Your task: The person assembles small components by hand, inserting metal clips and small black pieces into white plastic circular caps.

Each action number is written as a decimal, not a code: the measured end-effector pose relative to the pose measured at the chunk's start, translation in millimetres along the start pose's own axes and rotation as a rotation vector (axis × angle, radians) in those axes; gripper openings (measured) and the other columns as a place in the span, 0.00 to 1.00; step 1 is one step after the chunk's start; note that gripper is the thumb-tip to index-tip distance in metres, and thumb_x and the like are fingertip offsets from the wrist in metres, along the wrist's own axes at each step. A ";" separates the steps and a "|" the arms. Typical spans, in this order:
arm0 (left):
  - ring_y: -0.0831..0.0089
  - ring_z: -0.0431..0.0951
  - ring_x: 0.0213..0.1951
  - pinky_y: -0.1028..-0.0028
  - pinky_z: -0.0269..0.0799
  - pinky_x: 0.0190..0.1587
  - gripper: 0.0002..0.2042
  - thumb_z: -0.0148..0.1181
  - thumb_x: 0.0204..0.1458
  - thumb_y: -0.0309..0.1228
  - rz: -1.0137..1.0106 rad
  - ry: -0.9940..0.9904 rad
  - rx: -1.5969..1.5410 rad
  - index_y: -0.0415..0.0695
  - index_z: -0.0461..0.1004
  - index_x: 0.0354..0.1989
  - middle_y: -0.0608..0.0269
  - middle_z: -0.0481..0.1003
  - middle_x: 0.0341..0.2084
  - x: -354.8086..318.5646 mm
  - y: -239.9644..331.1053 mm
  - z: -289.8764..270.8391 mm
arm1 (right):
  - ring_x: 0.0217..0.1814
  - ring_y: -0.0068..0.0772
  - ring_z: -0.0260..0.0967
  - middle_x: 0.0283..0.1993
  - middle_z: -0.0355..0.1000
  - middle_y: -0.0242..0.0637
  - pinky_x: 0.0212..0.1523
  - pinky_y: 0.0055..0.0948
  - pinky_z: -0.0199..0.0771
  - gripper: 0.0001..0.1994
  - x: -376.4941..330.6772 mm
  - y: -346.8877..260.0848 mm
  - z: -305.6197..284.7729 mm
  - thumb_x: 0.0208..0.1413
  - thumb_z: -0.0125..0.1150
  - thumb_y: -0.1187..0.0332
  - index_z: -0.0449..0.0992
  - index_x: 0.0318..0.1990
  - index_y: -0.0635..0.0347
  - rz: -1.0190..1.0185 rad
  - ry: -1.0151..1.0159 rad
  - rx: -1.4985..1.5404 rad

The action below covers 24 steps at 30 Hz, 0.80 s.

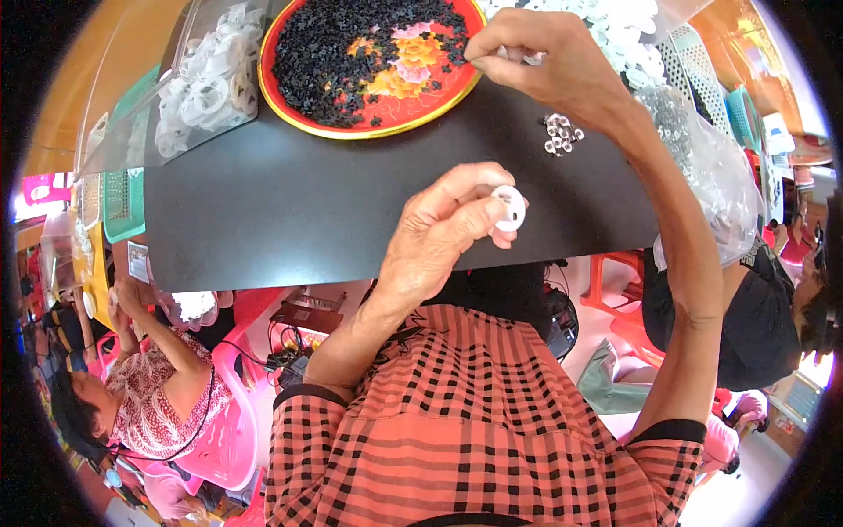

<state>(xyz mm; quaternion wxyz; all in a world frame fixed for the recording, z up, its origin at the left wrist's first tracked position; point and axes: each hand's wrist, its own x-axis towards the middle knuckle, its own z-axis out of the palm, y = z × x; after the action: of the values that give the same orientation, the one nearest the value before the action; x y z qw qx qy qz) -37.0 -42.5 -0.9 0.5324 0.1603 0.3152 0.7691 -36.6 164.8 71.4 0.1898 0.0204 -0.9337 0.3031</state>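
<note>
White ring [518, 198] is pinched by left hand [439, 228]; fingertips of right hand [558, 53] look pressed together, red tray [446, 91] leftward; for probable picking, precision is needed.

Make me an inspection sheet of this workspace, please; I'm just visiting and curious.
Surface: dark table, with light glare at left.
Job's things: white ring; small black pieces spread in a red tray with a yellow rim; small heap of clear pieces.
Clutter: white pieces in a clear bin, far left; clear plastic bag, right.
Left hand: pinches the white ring above the table.
Right hand: at the tray's right rim; something pale shows between its fingers, too unclear to identify.
Cables: dark cables below the table, left of the torso.
Surroundings: another person on a pink chair, left; red stool, right.
</note>
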 end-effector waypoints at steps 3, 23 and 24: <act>0.77 0.73 0.33 0.77 0.71 0.38 0.11 0.53 0.56 0.26 -0.007 -0.012 -0.003 0.37 0.68 0.47 0.60 0.73 0.34 -0.8 0.7 -0.2 | 0.28 0.37 0.73 0.29 0.74 0.44 0.31 0.29 0.73 0.05 27.3 -2.7 -1.1 0.44 0.61 0.74 0.78 0.30 0.62 -0.125 -0.211 -0.141; 0.82 0.72 0.35 0.80 0.72 0.39 0.11 0.55 0.55 0.25 -0.071 -0.030 0.154 0.39 0.69 0.46 0.65 0.73 0.34 -1.1 6.3 -0.1 | 0.28 0.36 0.74 0.29 0.75 0.44 0.32 0.32 0.73 0.05 49.9 -1.1 19.0 0.49 0.57 0.73 0.79 0.31 0.60 0.221 -0.212 0.070; 0.82 0.72 0.35 0.80 0.72 0.39 0.11 0.55 0.55 0.25 -0.070 -0.032 0.153 0.39 0.69 0.46 0.65 0.73 0.34 -1.1 6.1 0.0 | 0.31 0.36 0.74 0.31 0.76 0.43 0.36 0.31 0.73 0.06 53.2 -8.2 15.0 0.51 0.56 0.73 0.79 0.33 0.59 0.271 -0.303 0.009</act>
<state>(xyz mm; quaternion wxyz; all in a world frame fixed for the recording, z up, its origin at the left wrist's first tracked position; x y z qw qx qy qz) -41.0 -44.9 3.2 0.5500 0.2017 0.3699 0.7211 -89.8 153.6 84.3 0.0044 -0.0590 -0.9443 0.3236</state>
